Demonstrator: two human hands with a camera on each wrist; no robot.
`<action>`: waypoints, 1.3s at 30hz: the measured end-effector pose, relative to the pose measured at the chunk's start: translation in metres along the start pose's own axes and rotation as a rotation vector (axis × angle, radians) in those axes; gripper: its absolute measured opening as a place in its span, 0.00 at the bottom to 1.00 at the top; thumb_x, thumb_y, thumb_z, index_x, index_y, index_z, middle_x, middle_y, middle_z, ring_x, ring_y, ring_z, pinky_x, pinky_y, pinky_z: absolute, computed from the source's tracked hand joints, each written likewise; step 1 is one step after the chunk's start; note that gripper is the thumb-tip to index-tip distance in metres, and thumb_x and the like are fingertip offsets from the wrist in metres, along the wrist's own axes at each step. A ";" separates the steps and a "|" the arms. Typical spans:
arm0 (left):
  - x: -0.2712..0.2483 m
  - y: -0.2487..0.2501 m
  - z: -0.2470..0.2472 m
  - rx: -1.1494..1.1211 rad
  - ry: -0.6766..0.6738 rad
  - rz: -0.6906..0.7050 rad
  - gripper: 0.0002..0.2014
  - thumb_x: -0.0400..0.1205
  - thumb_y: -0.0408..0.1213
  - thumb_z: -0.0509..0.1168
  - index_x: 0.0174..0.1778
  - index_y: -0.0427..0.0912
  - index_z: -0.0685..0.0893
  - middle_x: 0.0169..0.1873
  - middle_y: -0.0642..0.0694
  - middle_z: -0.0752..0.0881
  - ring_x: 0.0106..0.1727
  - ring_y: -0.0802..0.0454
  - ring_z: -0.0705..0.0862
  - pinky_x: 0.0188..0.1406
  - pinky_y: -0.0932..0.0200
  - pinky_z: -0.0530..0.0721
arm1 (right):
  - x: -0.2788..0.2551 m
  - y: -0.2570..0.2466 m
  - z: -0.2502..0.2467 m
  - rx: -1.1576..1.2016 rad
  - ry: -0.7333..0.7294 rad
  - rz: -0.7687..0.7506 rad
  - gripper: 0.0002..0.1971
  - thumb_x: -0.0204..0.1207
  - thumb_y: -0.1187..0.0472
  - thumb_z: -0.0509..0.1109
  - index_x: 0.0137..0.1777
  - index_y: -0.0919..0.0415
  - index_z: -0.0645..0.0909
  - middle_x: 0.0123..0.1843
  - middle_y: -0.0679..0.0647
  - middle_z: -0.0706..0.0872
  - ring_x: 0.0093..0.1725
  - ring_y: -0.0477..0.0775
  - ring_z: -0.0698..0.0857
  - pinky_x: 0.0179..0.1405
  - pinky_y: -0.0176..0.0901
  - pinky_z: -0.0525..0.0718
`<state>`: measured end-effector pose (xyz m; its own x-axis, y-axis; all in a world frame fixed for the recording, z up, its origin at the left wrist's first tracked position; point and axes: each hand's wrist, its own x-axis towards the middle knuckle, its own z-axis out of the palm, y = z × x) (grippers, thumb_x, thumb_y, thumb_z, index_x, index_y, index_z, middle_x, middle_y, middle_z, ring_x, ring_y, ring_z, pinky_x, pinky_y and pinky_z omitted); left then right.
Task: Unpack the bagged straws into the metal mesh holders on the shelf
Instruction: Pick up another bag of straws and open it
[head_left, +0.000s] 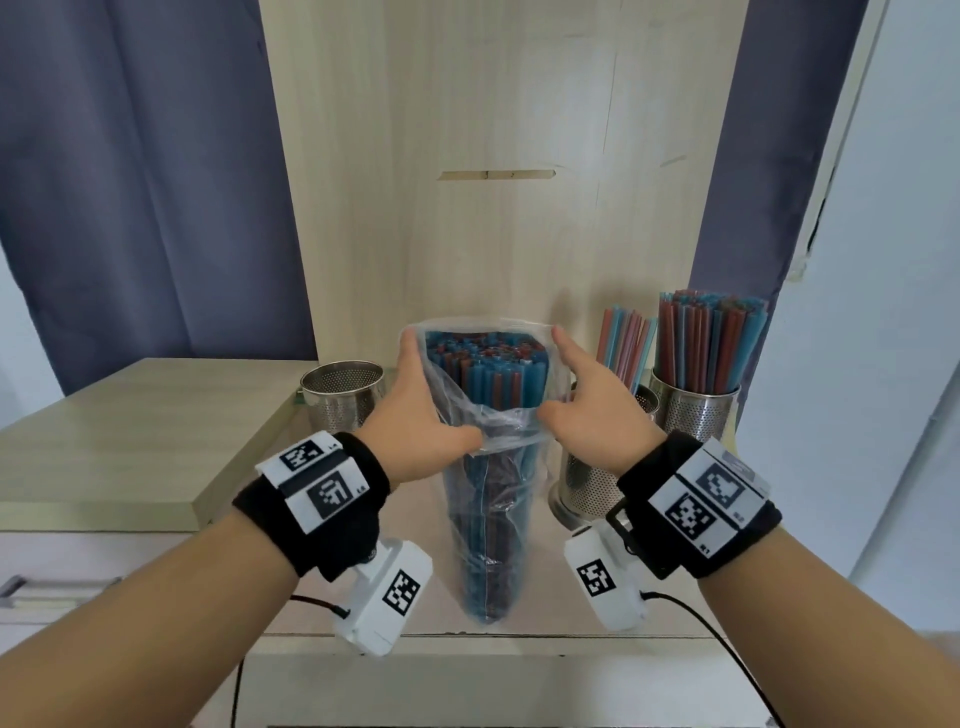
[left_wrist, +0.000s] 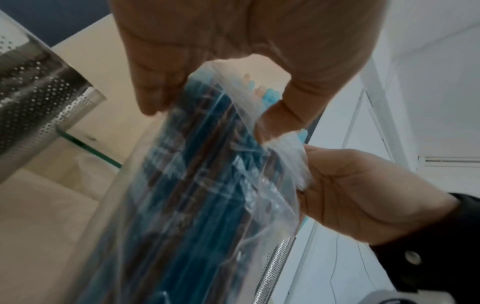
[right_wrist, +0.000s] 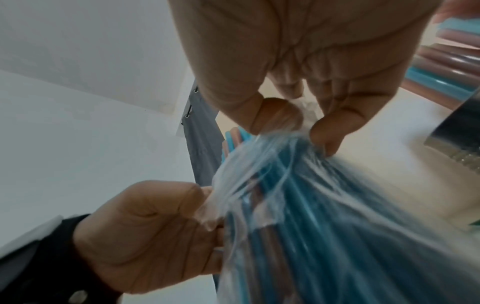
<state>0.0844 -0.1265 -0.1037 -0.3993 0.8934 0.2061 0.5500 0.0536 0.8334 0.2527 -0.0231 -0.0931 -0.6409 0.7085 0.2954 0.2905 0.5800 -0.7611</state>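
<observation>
A clear plastic bag (head_left: 488, 525) of blue and red straws (head_left: 483, 374) stands upright on the shelf (head_left: 550, 621), its mouth spread wide. My left hand (head_left: 423, 402) pinches the left side of the bag's rim between thumb and fingers, and my right hand (head_left: 571, 384) pinches the right side. In the left wrist view the left hand (left_wrist: 207, 51) holds the bag (left_wrist: 202, 195) film against the straws, with the right hand (left_wrist: 363, 189) gripping bunched film. The right wrist view shows the right hand (right_wrist: 298, 61) and left hand (right_wrist: 145, 236) each holding gathered bag (right_wrist: 324, 205) film.
An empty mesh holder (head_left: 343, 395) stands behind and left of the bag. A second holder (head_left: 587, 483) with a few straws (head_left: 623, 348) sits behind my right hand. A third holder (head_left: 693, 410), packed with straws, stands far right. A raised wooden counter (head_left: 130, 415) lies left.
</observation>
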 end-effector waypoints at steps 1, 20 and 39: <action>0.002 0.000 -0.002 -0.060 -0.034 0.001 0.66 0.68 0.37 0.77 0.83 0.56 0.27 0.80 0.54 0.60 0.76 0.53 0.69 0.72 0.54 0.74 | 0.002 -0.001 -0.004 -0.010 -0.049 0.017 0.49 0.77 0.69 0.68 0.87 0.53 0.36 0.79 0.54 0.72 0.36 0.39 0.81 0.27 0.24 0.77; 0.012 -0.013 -0.018 -0.041 -0.196 0.137 0.73 0.42 0.66 0.83 0.81 0.58 0.50 0.69 0.61 0.74 0.70 0.61 0.77 0.74 0.55 0.75 | 0.005 0.018 -0.003 0.285 0.196 -0.053 0.17 0.82 0.75 0.57 0.63 0.58 0.79 0.60 0.60 0.87 0.32 0.56 0.84 0.30 0.43 0.87; 0.020 -0.014 -0.020 -0.008 -0.416 0.262 0.55 0.57 0.41 0.88 0.78 0.61 0.65 0.73 0.49 0.79 0.73 0.53 0.78 0.74 0.45 0.76 | 0.027 0.002 -0.027 -0.026 -0.584 0.009 0.42 0.51 0.43 0.88 0.68 0.45 0.79 0.59 0.47 0.90 0.55 0.51 0.90 0.42 0.43 0.88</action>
<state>0.0535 -0.1182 -0.1010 0.0794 0.9789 0.1884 0.5868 -0.1987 0.7849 0.2550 0.0081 -0.0716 -0.9218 0.3787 -0.0835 0.3099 0.5900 -0.7455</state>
